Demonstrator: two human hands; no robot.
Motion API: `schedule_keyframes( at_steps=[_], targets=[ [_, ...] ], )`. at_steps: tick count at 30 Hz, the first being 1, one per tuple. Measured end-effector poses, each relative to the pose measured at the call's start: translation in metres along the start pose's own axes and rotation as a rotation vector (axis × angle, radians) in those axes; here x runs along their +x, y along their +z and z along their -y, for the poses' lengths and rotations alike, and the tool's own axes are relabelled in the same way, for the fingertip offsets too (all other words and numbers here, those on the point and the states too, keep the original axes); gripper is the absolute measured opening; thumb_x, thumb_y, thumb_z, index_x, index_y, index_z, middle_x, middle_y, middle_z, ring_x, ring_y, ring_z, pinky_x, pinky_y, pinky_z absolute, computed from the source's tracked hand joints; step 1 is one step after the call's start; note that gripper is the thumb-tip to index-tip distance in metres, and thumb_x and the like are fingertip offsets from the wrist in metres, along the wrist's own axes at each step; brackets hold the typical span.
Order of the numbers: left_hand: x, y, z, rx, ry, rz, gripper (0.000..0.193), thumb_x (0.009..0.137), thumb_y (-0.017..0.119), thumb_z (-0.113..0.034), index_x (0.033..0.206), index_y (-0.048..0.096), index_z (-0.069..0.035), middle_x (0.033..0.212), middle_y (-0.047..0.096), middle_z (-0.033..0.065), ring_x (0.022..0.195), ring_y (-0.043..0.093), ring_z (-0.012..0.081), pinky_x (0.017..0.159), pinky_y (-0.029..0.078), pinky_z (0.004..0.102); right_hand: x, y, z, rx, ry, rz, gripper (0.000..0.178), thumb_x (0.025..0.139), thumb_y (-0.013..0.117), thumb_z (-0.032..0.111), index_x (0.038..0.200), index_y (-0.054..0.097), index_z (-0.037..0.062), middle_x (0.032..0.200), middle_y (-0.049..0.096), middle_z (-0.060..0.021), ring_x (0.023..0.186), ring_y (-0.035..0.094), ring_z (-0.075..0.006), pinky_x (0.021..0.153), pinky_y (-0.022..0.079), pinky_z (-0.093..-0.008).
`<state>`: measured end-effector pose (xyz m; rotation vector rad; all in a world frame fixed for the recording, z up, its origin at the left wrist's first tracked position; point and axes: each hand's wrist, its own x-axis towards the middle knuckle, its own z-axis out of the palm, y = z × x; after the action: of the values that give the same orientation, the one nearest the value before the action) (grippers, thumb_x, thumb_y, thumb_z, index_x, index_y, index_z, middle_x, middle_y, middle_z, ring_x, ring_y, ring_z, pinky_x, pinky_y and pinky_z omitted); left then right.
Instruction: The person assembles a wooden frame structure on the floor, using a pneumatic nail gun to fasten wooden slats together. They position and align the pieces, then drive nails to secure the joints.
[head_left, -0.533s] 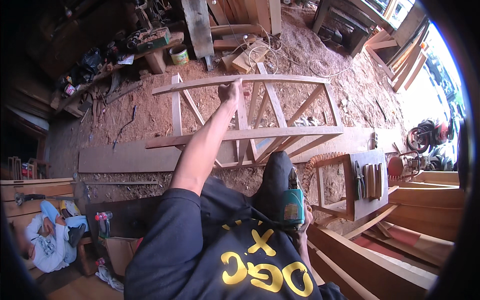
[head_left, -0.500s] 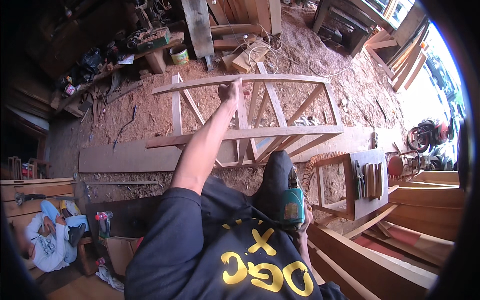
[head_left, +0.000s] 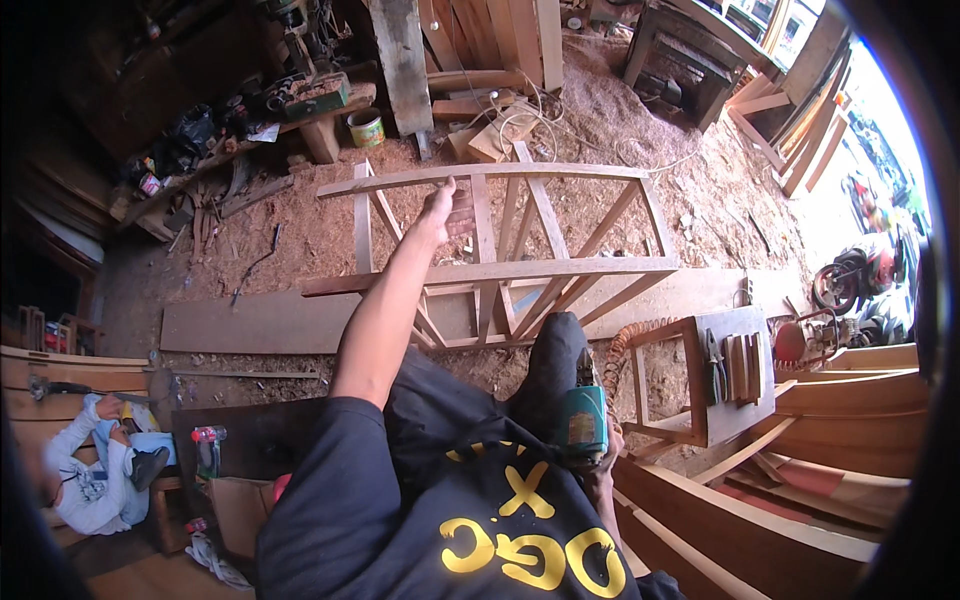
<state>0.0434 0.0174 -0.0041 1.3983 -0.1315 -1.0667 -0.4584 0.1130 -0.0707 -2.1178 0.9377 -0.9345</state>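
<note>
A slatted wooden frame [head_left: 560, 268] of pale rails and slanting struts stands on the plank before me. My left hand [head_left: 446, 212] reaches over it with fingers stretched out and thumb raised, near the far rail and beside an upright strut; nothing is in it. At my right thigh, my right hand [head_left: 612, 443] is wrapped around a teal nail gun [head_left: 586, 415], whose dark nose points away from me. Most of that hand is hidden behind the tool.
A long board [head_left: 250, 323] lies beneath the frame on shavings. To my right are an orange coiled hose [head_left: 625, 345], a small stool [head_left: 730, 395] bearing pliers [head_left: 716, 368] and wood pieces, and large wooden boards [head_left: 740, 510]. A person [head_left: 110, 460] sits at left.
My left hand has let go of the far rail, opened, and drawn slightly back toward me and to the left. My right hand keeps the nail gun at my thigh.
</note>
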Motion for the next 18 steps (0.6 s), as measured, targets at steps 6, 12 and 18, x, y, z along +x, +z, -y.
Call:
schedule_keyframes(
  at_steps=[6, 12, 18],
  targets=[
    [-0.036, -0.039, -0.005, -0.022, 0.199, 0.025, 0.024, 0.100, 0.046, -0.023, 0.115, 0.055, -0.006, 0.113, 0.067, 0.0129, 0.100, 0.066, 0.0234, 0.083, 0.056, 0.0393, 0.005, 0.002, 0.002, 0.008, 0.006, -0.001, 0.044, 0.074, 0.072, 0.013, 0.115, 0.063, -0.0001, 0.085, 0.070, -0.0137, 0.076, 0.070, -0.0239, 0.068, 0.052, -0.0351],
    [-0.057, -0.039, 0.000, 0.156, 0.312, -0.042, 0.021, 0.098, 0.049, -0.014, 0.113, 0.057, -0.002, 0.107, 0.069, 0.0122, 0.091, 0.068, 0.0177, 0.078, 0.056, 0.0305, 0.008, 0.000, 0.002, 0.004, 0.002, 0.018, 0.043, 0.076, 0.073, 0.013, 0.115, 0.062, 0.0006, 0.086, 0.068, -0.0127, 0.076, 0.068, -0.0227, 0.067, 0.051, -0.0349],
    [-0.071, -0.026, 0.005, 0.402, 0.407, -0.075, 0.023, 0.097, 0.053, -0.017, 0.112, 0.063, -0.003, 0.106, 0.071, 0.0097, 0.089, 0.068, 0.0149, 0.073, 0.054, 0.0271, 0.009, 0.000, 0.000, 0.002, 0.008, 0.021, 0.042, 0.077, 0.073, 0.013, 0.115, 0.061, 0.0012, 0.087, 0.067, -0.0116, 0.076, 0.066, -0.0215, 0.066, 0.050, -0.0347]
  ],
)
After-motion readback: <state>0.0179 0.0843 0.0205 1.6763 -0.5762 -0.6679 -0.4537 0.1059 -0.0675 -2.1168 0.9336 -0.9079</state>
